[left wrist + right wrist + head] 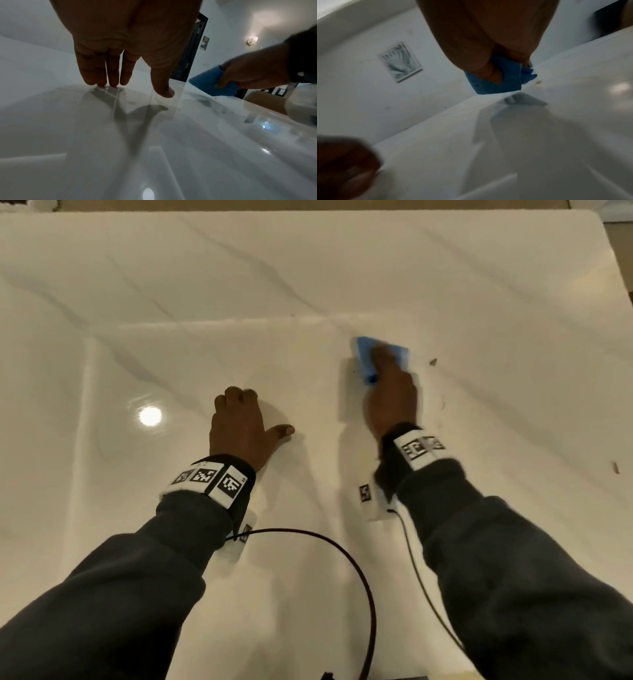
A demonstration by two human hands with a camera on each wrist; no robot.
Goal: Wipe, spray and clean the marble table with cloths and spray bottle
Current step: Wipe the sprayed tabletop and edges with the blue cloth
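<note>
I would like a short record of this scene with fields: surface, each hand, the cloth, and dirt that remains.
surface: white marble table, glossy, grey veins
left hand: holds nothing, fingertips touch the table
right hand: grips the blue cloth, thumb curled over it, blurred
cloth state: folded, against the table
dirt remaining: small dark specks to the right of the cloth
spray bottle: not in view
cables: black cable from the left wrist

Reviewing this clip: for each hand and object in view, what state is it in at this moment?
Left hand: empty, fingertips resting on the table.
Right hand: grips the blue cloth, motion-blurred.
Blue cloth: folded, held at the table surface.
Marble table: glossy, small dark specks to the right of the cloth.
Spray bottle: not in view.
</note>
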